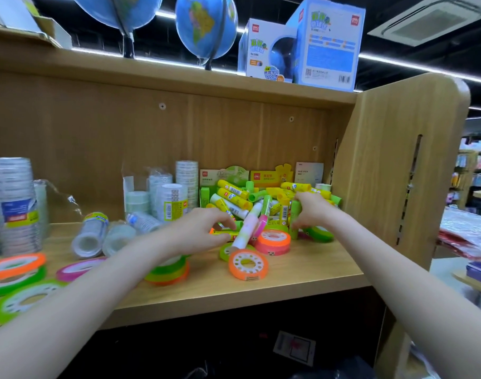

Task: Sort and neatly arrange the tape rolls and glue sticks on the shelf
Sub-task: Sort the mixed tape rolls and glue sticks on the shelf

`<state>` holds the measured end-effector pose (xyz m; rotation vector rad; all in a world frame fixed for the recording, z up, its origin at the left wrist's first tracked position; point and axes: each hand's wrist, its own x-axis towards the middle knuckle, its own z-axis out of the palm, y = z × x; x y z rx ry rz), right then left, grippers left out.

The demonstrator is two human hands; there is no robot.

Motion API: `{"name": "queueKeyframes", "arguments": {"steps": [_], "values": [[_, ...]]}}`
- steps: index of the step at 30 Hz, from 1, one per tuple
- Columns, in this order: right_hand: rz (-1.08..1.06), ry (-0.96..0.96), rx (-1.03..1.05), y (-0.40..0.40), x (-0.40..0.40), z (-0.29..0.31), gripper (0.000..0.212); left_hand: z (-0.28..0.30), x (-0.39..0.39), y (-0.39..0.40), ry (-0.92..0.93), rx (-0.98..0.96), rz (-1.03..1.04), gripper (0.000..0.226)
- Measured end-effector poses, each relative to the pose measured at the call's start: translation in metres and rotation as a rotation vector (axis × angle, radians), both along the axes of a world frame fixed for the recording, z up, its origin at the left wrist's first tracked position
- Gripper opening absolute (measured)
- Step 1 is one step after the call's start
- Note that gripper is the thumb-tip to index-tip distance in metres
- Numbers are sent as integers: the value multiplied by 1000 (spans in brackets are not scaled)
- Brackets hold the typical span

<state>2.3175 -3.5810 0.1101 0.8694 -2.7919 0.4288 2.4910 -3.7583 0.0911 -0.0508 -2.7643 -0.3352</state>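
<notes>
A heap of yellow and green glue sticks (pixel 235 196) lies at the right end of the wooden shelf (pixel 302 272). My left hand (pixel 198 231) pinches a thin yellow glue stick (pixel 220 234) at the heap's front, next to a long white-pink stick (pixel 247 228). My right hand (pixel 312 210) grips an upright green glue stick (pixel 294 218) further right. Neon tape rolls lie in front: an orange roll (pixel 248 263), a pink-orange roll (pixel 273 241), and a green-orange stack (pixel 169 272) partly under my left arm.
Clear tape stacks (pixel 176 196) stand mid-shelf, and fallen clear rolls (pixel 90 235) lie left of them. A tall wrapped stack (pixel 13 206) and flat neon rolls (pixel 15 265) fill the left end. The shelf's side panel (pixel 392 165) closes the right. Globes (pixel 206 26) stand above.
</notes>
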Motion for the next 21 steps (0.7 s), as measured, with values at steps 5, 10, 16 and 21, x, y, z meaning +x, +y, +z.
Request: {"name": "queueKeyframes", "arguments": {"steps": [5,10,16,21], "values": [[58,118,-155,14,12,16,48,3,10,-11,19,-42,59,25],[269,231,-32,-4,31,-1,29,-1,18,-11,42,7,46,25],[152,235,-81,13,11,-13,27,-2,20,1,32,-38,-1,28],[132,200,171,29,-1,-29,28,-2,11,10,24,-30,-5,27]]}}
